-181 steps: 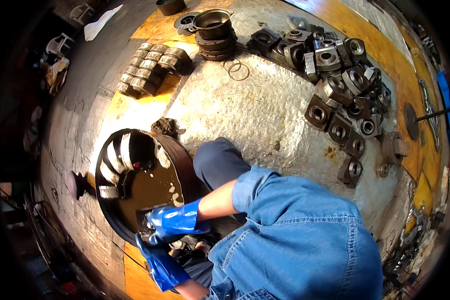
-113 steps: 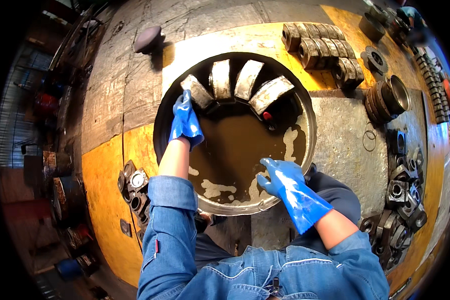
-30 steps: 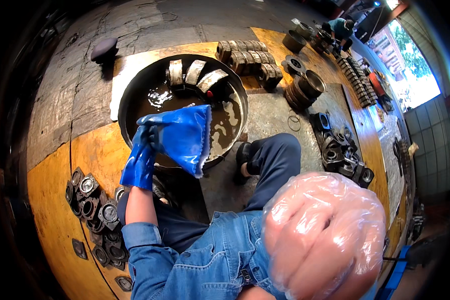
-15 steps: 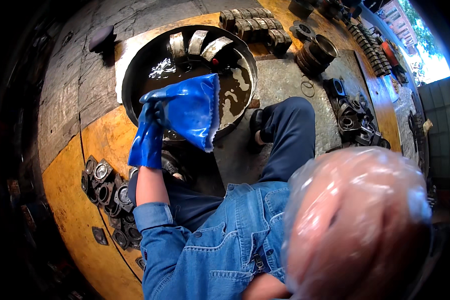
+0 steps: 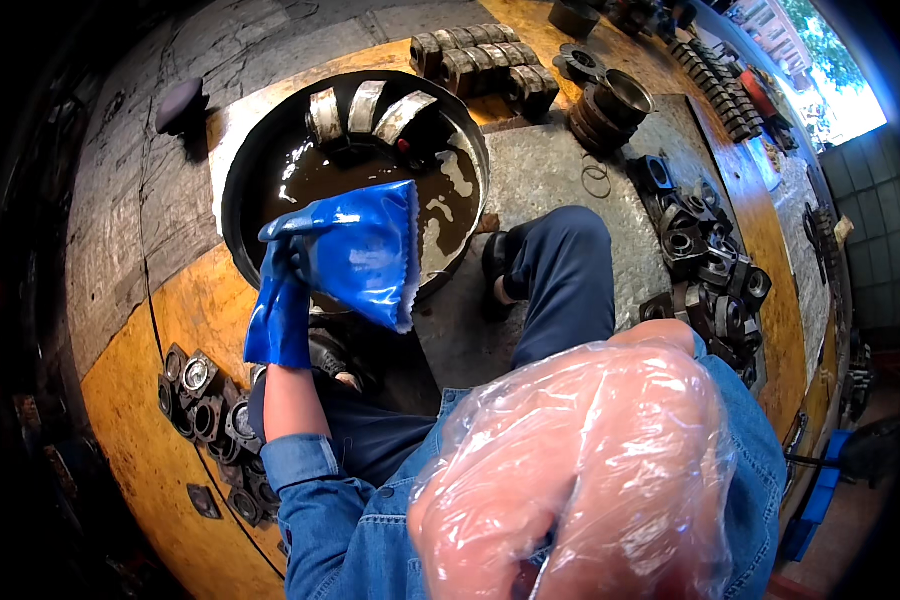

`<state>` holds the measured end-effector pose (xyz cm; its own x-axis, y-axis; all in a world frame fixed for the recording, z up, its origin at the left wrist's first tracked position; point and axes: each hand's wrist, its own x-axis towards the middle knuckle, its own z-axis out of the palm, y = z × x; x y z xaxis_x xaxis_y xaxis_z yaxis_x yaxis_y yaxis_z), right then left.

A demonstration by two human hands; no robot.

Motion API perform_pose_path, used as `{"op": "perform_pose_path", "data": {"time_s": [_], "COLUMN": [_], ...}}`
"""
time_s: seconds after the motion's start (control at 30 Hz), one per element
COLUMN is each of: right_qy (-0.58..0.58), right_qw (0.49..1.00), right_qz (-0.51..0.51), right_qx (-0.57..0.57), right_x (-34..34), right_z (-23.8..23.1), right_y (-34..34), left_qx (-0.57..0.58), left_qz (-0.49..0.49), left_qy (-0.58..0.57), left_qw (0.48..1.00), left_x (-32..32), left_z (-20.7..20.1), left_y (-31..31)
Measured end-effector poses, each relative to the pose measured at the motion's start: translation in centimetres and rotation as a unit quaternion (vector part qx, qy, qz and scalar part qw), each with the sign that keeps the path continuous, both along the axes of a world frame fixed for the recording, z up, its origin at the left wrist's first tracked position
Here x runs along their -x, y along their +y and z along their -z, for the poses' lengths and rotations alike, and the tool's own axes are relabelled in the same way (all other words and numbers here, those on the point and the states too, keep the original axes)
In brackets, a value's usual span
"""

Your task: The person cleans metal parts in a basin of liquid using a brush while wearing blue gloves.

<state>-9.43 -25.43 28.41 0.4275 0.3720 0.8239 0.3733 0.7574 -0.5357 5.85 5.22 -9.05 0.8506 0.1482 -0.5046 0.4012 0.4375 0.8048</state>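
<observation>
My left hand point(image 5: 278, 310), in a blue rubber glove, is closed on the thumb side of a second blue rubber glove point(image 5: 355, 255). That loose glove hangs with its wide cuff to the right, over the near part of a round metal tub point(image 5: 232, 205) of dark brown liquid. Raised close to the camera, my right hand point(image 5: 570, 460) is wrapped in clear, wrinkled plastic. Its fingers are loosely bent with a gap between them, and it seems to hold nothing; the fingertips run out of the lower edge. Pale curved metal pieces point(image 5: 367, 106) stand at the tub's far side.
Dark square metal parts with round holes point(image 5: 205, 410) lie on the left, with more point(image 5: 685, 240) on the right. Rows of blocks point(image 5: 475, 60) stand behind the tub, near a rusty cylinder point(image 5: 610, 112). Thin rings point(image 5: 596, 180) lie on the metal plate. My knee point(image 5: 570, 240) rises between.
My plastic-covered right hand has moved left across the view, now in front of my jacket. The scene has shifted slightly left and, around the tub, down. My left hand keeps its grip on the loose glove.
</observation>
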Motion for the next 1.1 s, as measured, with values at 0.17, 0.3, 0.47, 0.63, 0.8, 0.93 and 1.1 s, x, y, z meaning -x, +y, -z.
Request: {"op": "perform_pose_path", "data": {"time_s": [0.17, 0.3, 0.47, 0.63, 0.8, 0.93, 1.1], "right_qy": [0.014, 0.021, 0.032, 0.052, 0.169, 0.499, 0.552], "right_qw": [1.0, 1.0, 0.999, 0.998, 0.982, 0.816, 0.771], "right_qz": [0.0, 0.004, 0.001, 0.008, 0.004, 0.223, 0.21], "right_qx": [0.011, 0.018, 0.022, 0.04, 0.088, 0.187, 0.238], "right_x": [-0.3, -0.5, -0.8, -0.9, -2.3, -5.9, -4.6], "right_z": [0.0, 0.2, 0.2, 0.2, 1.0, 9.3, 13.3], "right_y": [0.1, -0.1, -0.1, -0.7, -1.3, -7.5, -6.9], "left_qx": [-0.006, -0.006, 0.002, 0.041, 0.15, 0.107, 0.097], "left_qz": [-0.034, -0.008, -0.006, 0.003, 0.009, -0.044, -0.032], "left_qy": [0.008, -0.005, -0.009, -0.019, -0.036, -0.021, -0.037], "left_qw": [0.999, 1.0, 1.0, 0.999, 0.988, 0.993, 0.994], "left_x": [-0.1, 0.1, 0.2, -0.1, 0.9, 1.3, 1.8], "left_z": [0.1, -0.6, -0.8, -1.1, -0.2, -4.6, -4.4], "left_y": [-0.8, -0.9, -0.5, -1.5, 1.9, -3.9, -2.0]}}
